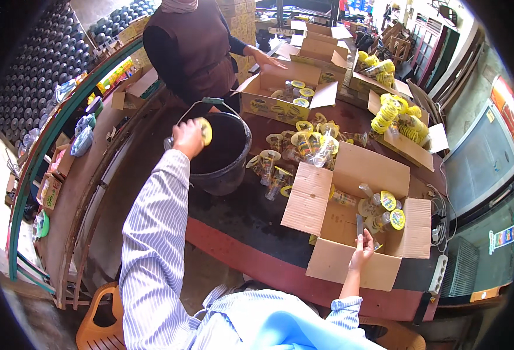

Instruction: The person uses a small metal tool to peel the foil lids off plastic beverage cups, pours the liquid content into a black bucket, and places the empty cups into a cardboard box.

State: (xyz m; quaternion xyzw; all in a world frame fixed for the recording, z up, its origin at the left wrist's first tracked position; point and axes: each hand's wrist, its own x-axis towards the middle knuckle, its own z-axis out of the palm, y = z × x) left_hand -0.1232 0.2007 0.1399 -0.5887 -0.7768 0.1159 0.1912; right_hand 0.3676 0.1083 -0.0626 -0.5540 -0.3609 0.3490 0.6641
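Observation:
My left hand [188, 139] is closed around a clear plastic cup with a yellow lid [206, 132], tilted over the rim of a black bucket [219, 185]. The yellow end points right, and a bit of clear plastic shows left of my fingers. At the near right, my right hand [362, 252] pinches a flat grey strip [359, 225], perhaps a blade; its exact kind is unclear. That hand is over the front side of an open cardboard box [350, 256]. Inside the box, several clear cups with yellow lids [388, 201] lie or stand toward the right.
A heap of yellow-lidded cups [306, 143] lies on the dark table [233, 213] beyond the box. Another open box [280, 108] holds more cups; a co-worker's hand [267, 58] is above it. Stacked yellow lids [394, 114] fill a box at right. Orange chairs [102, 321] stand near me.

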